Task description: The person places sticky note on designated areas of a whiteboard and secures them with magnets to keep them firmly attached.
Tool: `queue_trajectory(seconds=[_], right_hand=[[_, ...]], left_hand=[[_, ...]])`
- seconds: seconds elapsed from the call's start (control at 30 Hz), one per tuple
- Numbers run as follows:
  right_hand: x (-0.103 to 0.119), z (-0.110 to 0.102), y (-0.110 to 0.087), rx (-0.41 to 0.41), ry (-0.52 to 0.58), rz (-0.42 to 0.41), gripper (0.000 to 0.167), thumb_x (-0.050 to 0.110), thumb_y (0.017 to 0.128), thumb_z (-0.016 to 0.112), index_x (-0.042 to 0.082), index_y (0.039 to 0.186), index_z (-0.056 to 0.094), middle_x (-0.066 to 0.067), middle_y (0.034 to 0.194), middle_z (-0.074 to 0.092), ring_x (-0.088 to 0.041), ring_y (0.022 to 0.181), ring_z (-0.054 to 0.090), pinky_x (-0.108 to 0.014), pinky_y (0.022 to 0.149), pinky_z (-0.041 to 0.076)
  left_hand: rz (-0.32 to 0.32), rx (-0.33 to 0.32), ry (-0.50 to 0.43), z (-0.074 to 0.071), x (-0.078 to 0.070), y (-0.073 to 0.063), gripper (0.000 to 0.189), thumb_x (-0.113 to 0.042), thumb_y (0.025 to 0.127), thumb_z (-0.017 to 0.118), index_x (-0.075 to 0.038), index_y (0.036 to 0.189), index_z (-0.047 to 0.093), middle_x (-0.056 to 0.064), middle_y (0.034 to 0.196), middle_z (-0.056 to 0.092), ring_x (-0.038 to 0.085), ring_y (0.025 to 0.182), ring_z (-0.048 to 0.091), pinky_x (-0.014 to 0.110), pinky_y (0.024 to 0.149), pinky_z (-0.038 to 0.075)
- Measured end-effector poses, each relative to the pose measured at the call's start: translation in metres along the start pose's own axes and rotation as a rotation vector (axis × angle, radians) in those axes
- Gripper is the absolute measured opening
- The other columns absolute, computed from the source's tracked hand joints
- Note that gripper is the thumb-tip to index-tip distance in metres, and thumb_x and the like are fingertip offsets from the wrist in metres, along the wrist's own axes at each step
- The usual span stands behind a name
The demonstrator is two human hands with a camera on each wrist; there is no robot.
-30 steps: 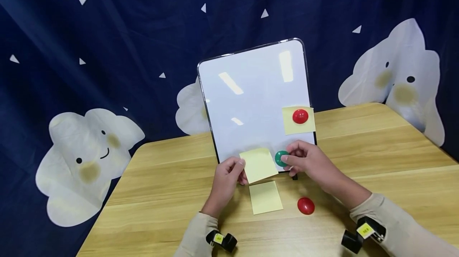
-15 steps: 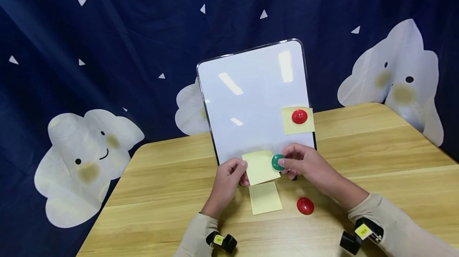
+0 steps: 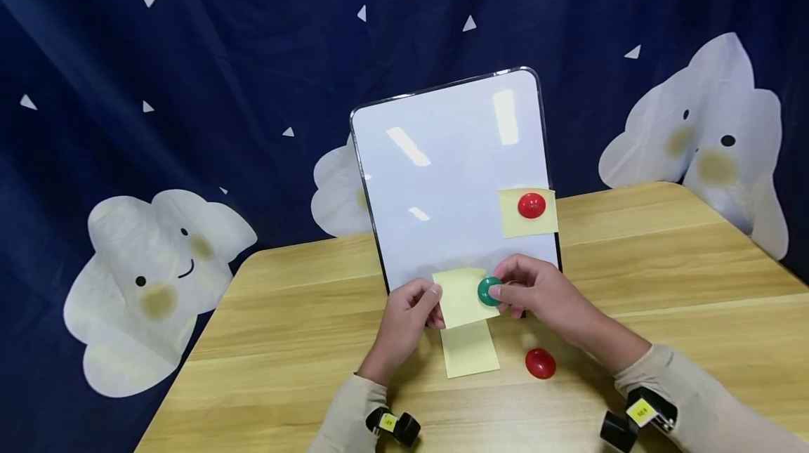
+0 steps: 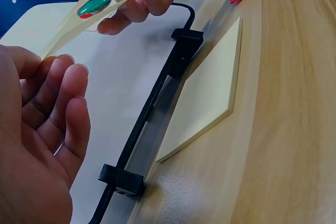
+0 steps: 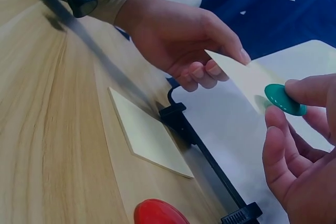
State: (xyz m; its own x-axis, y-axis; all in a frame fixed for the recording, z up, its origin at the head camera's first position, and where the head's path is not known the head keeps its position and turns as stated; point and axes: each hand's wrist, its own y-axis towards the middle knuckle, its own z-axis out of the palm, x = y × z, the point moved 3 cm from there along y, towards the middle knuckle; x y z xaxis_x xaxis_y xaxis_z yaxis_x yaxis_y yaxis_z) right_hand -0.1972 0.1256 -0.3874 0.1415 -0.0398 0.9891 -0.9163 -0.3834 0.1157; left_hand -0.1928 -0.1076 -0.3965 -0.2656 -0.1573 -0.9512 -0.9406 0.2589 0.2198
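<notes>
My left hand (image 3: pixel 407 316) pinches a yellow sticky note (image 3: pixel 464 298) by its left edge, in front of the lower part of a whiteboard (image 3: pixel 442 179). In my right hand (image 3: pixel 537 291) a round green magnet (image 3: pixel 488 291) is held between thumb and fingers, overlapping the note's right edge. The right wrist view shows the green magnet (image 5: pixel 283 99) close against the face of the note (image 5: pixel 239 80). Higher on the board's right edge, a red magnet (image 3: pixel 531 206) sits on another sticky note (image 3: pixel 509 218).
A pad of yellow sticky notes (image 3: pixel 470 355) lies on the wooden table (image 3: pixel 278 340) before the board, with a loose red magnet (image 3: pixel 540 364) to its right. Black feet (image 4: pixel 122 180) support the board's lower edge. A dark blue curtain (image 3: pixel 253 53) hangs behind.
The green magnet has moved left and slightly down from beside the note to over its right edge. The note has shifted a little right and down with my left hand.
</notes>
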Motion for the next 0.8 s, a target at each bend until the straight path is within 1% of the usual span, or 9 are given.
queue_trajectory(seconds=[0.07, 0.27, 0.4, 0.5, 0.63, 0.8], right_hand=[[0.0002, 0.0001, -0.0006, -0.001, -0.016, -0.006, 0.021, 0.019, 0.095, 0.071, 0.004, 0.107, 0.062, -0.017, 0.089, 0.065, -0.039, 0.076, 0.061, -0.036, 0.066, 0.057], [0.0000, 0.0018, -0.0018, -0.003, -0.034, -0.033, 0.020, 0.019, 0.094, 0.073, 0.007, 0.107, 0.065, -0.016, 0.087, 0.065, -0.033, 0.071, 0.059, -0.037, 0.063, 0.055], [-0.0021, 0.0022, -0.0011, -0.004, -0.054, -0.064, 0.019, 0.019, 0.093, 0.074, 0.008, 0.106, 0.066, -0.016, 0.083, 0.063, -0.040, 0.070, 0.056, -0.036, 0.059, 0.054], [-0.0025, 0.0021, -0.0011, -0.011, -0.074, -0.062, 0.020, 0.021, 0.092, 0.075, 0.009, 0.107, 0.066, -0.016, 0.083, 0.062, -0.043, 0.069, 0.055, -0.036, 0.057, 0.053], [-0.0020, 0.0019, -0.0017, -0.024, -0.090, -0.052, 0.021, 0.022, 0.092, 0.075, 0.010, 0.108, 0.065, -0.016, 0.084, 0.061, -0.043, 0.070, 0.055, -0.035, 0.057, 0.053], [-0.0016, 0.0020, -0.0027, -0.035, -0.104, -0.064, 0.020, 0.021, 0.093, 0.074, 0.011, 0.108, 0.065, -0.015, 0.083, 0.061, -0.045, 0.072, 0.056, -0.036, 0.057, 0.053]], left_hand=[[-0.002, 0.003, 0.006, 0.0008, 0.0002, 0.0003, 0.032, -0.024, 0.105, 0.055, 0.001, 0.086, 0.063, 0.011, 0.072, 0.061, 0.017, 0.060, 0.063, 0.029, 0.061, 0.055], [-0.003, 0.003, 0.010, 0.0022, 0.0007, 0.0003, 0.031, -0.024, 0.105, 0.056, -0.001, 0.087, 0.063, 0.010, 0.071, 0.061, 0.018, 0.059, 0.063, 0.031, 0.061, 0.057], [0.005, 0.013, 0.018, 0.0027, 0.0006, -0.0005, 0.030, -0.025, 0.105, 0.055, -0.002, 0.086, 0.063, 0.009, 0.071, 0.060, 0.018, 0.060, 0.063, 0.031, 0.061, 0.057], [0.010, 0.014, 0.027, 0.0032, 0.0010, -0.0005, 0.030, -0.024, 0.105, 0.056, -0.002, 0.086, 0.063, 0.009, 0.071, 0.060, 0.018, 0.060, 0.063, 0.031, 0.060, 0.057], [0.011, 0.013, 0.030, 0.0042, 0.0013, -0.0003, 0.030, -0.024, 0.105, 0.056, -0.002, 0.086, 0.063, 0.008, 0.071, 0.060, 0.018, 0.060, 0.064, 0.032, 0.061, 0.057], [0.002, 0.019, 0.026, 0.0052, 0.0018, -0.0003, 0.030, -0.025, 0.105, 0.055, -0.003, 0.086, 0.063, 0.007, 0.071, 0.061, 0.018, 0.060, 0.064, 0.035, 0.061, 0.058]])
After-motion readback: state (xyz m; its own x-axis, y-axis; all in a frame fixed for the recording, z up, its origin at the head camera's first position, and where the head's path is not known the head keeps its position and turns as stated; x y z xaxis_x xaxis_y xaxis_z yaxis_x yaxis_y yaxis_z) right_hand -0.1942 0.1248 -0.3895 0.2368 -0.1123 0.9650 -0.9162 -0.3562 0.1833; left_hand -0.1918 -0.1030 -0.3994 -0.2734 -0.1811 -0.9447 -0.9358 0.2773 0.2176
